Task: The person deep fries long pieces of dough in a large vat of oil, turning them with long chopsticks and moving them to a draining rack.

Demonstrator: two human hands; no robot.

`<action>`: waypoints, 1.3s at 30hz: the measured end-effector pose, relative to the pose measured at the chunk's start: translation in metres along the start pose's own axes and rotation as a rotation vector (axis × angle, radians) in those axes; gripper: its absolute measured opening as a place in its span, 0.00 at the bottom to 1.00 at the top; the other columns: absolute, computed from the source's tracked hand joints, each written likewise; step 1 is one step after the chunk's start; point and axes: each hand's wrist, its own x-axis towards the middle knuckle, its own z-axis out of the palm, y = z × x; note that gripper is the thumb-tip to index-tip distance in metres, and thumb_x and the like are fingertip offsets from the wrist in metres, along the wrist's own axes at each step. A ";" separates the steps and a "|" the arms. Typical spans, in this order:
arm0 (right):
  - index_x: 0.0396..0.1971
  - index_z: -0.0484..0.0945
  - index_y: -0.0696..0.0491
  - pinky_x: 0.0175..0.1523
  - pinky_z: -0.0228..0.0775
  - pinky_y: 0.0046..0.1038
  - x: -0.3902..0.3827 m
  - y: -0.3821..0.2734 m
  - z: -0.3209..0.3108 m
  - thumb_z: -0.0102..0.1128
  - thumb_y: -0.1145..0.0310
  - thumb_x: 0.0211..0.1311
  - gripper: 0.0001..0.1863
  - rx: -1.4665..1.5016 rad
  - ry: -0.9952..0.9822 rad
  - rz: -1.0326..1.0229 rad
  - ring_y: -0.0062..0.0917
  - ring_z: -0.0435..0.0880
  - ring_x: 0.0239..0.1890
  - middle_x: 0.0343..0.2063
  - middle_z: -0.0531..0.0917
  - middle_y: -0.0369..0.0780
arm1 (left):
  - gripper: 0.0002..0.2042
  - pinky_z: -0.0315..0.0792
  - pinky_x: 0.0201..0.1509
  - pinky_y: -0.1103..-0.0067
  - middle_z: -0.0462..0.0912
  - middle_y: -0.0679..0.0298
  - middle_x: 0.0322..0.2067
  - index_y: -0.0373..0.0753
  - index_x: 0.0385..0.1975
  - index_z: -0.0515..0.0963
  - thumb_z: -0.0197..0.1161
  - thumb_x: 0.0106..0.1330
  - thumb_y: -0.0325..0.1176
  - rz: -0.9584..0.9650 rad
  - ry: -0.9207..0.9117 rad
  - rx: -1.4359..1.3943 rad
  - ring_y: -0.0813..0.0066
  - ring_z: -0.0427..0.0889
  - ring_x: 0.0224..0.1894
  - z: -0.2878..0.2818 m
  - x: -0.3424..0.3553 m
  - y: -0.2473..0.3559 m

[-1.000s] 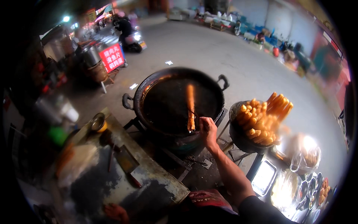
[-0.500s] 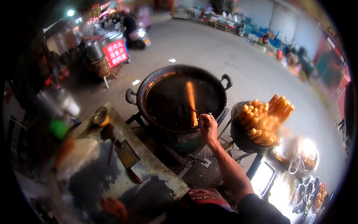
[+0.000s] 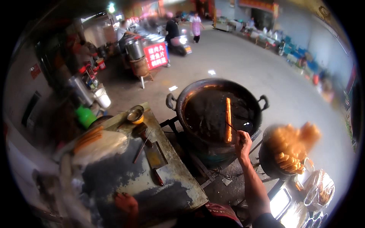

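Observation:
My right hand [image 3: 242, 144] grips thin dark cooking sticks [image 3: 233, 127] that reach across a long golden fried dough stick [image 3: 228, 110] in the black two-handled wok [image 3: 182, 92] of dark oil. My left hand [image 3: 125, 203] lies on the worn worktable [image 3: 178, 193], fingers loosely apart, holding nothing visible. On that table are a cleaver [image 3: 156, 161], a thin rod [image 3: 142, 146], a metal bowl [image 3: 135, 113] and a pale dough-like mass [image 3: 99, 146]. Right of the wok stands a dark container [image 3: 268, 163] heaped with fried dough sticks [image 3: 289, 148], partly blurred.
Bagged food [image 3: 321, 190] and metal trays [image 3: 279, 199] sit at lower right. A green cylinder [image 3: 85, 116] and white bucket [image 3: 102, 97] stand at left. Beyond are a food cart with a red sign [image 3: 155, 56], a scooter [image 3: 180, 45], a person in an apron [image 3: 195, 28] and stalls along the wall.
The view has swung left, shifting the scene rightward and down in the picture. My right hand still holds the sticks at the fried dough in the wok. A person in an apron now shows.

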 end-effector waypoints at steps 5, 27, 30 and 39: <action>0.45 0.82 0.60 0.47 0.77 0.23 0.003 0.023 0.003 0.59 0.82 0.70 0.07 -0.044 0.035 -0.108 0.22 0.85 0.41 0.39 0.82 0.40 | 0.27 0.63 0.72 0.56 0.72 0.46 0.67 0.31 0.68 0.68 0.44 0.78 0.44 -0.022 0.021 -0.019 0.45 0.71 0.68 0.013 -0.005 0.002; 0.43 0.82 0.60 0.42 0.79 0.23 0.007 0.008 0.003 0.61 0.81 0.70 0.05 -0.060 0.053 -0.106 0.21 0.86 0.36 0.36 0.82 0.42 | 0.26 0.61 0.73 0.54 0.71 0.44 0.66 0.30 0.67 0.68 0.50 0.75 0.40 -0.027 0.044 -0.139 0.44 0.68 0.69 0.011 -0.002 -0.001; 0.43 0.82 0.60 0.42 0.79 0.23 0.007 0.007 0.003 0.61 0.81 0.71 0.05 -0.046 0.051 -0.096 0.21 0.86 0.37 0.36 0.82 0.41 | 0.25 0.61 0.74 0.54 0.71 0.44 0.67 0.30 0.67 0.68 0.50 0.75 0.40 -0.034 0.044 -0.129 0.45 0.67 0.70 0.010 -0.002 0.001; 0.43 0.82 0.60 0.42 0.77 0.22 0.008 0.000 0.003 0.60 0.81 0.72 0.05 -0.029 0.011 -0.063 0.21 0.86 0.38 0.36 0.82 0.41 | 0.24 0.60 0.75 0.55 0.71 0.47 0.66 0.32 0.66 0.69 0.51 0.75 0.40 -0.030 0.090 -0.108 0.46 0.68 0.69 0.019 -0.003 -0.001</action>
